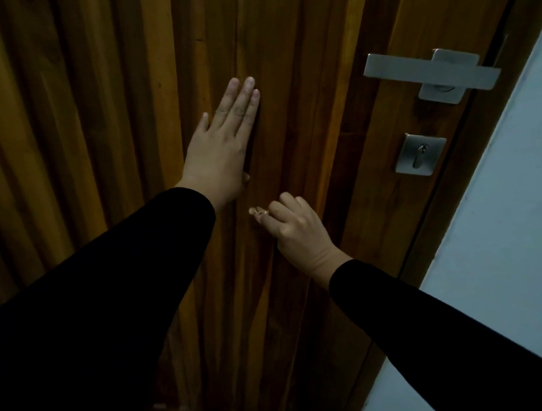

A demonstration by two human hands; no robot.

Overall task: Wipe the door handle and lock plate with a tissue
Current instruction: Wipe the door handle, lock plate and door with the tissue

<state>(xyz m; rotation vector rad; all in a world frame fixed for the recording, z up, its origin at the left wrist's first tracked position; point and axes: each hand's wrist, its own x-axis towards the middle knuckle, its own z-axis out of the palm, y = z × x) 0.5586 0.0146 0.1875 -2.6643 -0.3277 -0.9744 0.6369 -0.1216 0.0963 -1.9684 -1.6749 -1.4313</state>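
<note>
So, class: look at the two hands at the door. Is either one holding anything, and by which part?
The left hand lies flat on the wooden door, holding nothing. The right hand is curled; whether it pinches something small at its fingertips cannot be told.

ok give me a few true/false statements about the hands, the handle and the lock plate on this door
1. The left hand lies flat on the wooden door with straight fingers. True.
2. The right hand grips the door handle. False: it is curled, low on the door, apart from the handle.
3. The lock plate sits below the handle. True.
4. A large white tissue covers the lock plate. False: the plate is bare, its keyhole showing.
5. Both sleeves are dark. True.
6. The handle lever points toward the door's edge. False: it points away, toward the hands.
</note>
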